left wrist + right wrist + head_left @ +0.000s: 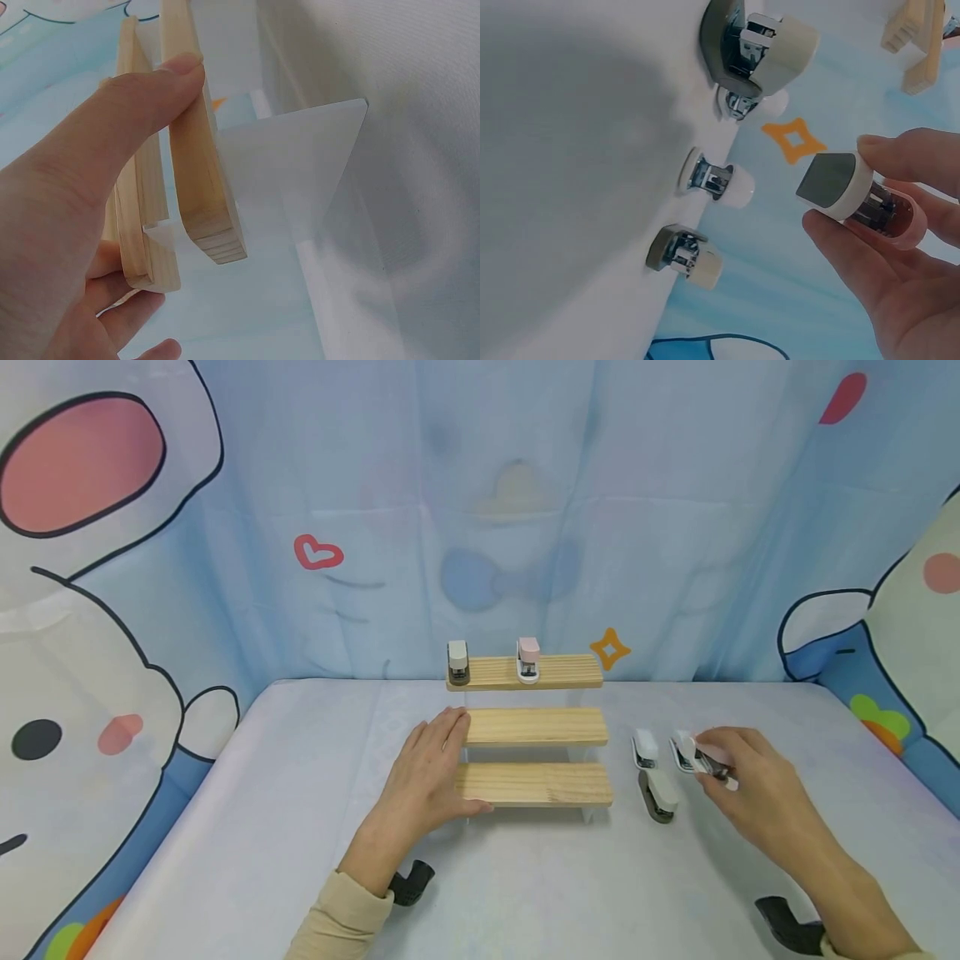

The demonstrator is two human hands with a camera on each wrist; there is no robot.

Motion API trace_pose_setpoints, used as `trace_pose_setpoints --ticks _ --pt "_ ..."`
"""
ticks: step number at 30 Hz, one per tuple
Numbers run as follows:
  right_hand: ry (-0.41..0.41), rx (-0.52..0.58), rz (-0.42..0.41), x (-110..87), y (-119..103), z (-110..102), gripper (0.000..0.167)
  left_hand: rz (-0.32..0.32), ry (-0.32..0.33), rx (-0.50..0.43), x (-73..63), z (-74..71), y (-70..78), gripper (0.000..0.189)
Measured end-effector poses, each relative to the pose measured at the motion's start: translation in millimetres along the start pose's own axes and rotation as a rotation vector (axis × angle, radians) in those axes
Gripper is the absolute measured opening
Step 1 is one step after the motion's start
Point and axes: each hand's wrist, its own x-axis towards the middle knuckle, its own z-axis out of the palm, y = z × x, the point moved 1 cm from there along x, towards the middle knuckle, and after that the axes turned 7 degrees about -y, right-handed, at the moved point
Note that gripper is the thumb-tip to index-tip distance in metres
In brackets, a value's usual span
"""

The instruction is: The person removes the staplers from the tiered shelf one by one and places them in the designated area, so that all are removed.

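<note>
On the right, my right hand (pixel 757 785) pinches a small pink-and-white stapler (pixel 861 196) between thumb and fingers, its dark grey underside showing in the right wrist view. Below it on the tabletop stand a white stapler (pixel 718 181), a grey-and-cream stapler (pixel 682 256) and a larger-looking grey-and-cream one (pixel 658 795) with another white stapler (pixel 645 749) behind. My left hand (pixel 429 768) grips the left end of a three-step wooden stand (pixel 540 785). Its thumb lies on the lowest board's front edge and its fingers reach the middle board (pixel 142 187).
The stand's top board (pixel 570 670) bears a grey-and-cream stapler (pixel 457 662) at its left end and a pink-and-white stapler (pixel 528 660) near its middle. Clear supports (pixel 300 157) hold the boards up. A white cloth (pixel 570 885) covers the table; a printed blue curtain (pixel 450 485) hangs behind.
</note>
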Motion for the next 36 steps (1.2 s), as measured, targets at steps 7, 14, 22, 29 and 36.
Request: trace_pose_setpoints --ticks 7,14,22,29,36 --pt "-0.099 -0.006 0.052 -0.7 9 9 0.05 -0.006 -0.004 0.001 -0.2 -0.4 0.2 0.121" --pt "-0.156 0.001 0.05 -0.5 14 16 0.046 -0.003 -0.005 0.005 -1.2 -1.5 -0.2 0.121" --pt "-0.236 -0.005 0.109 2.0 23 25 0.045 0.001 -0.005 0.003 -0.7 -0.9 -0.4 0.12" --pt "-0.253 -0.011 0.092 2.7 28 30 0.043 -0.005 -0.015 -0.004 -0.2 -0.9 -0.4 0.12" --pt "-0.333 0.034 0.129 3.8 29 25 0.029 -0.003 -0.015 -0.012 -0.3 -1.1 -0.3 0.119"
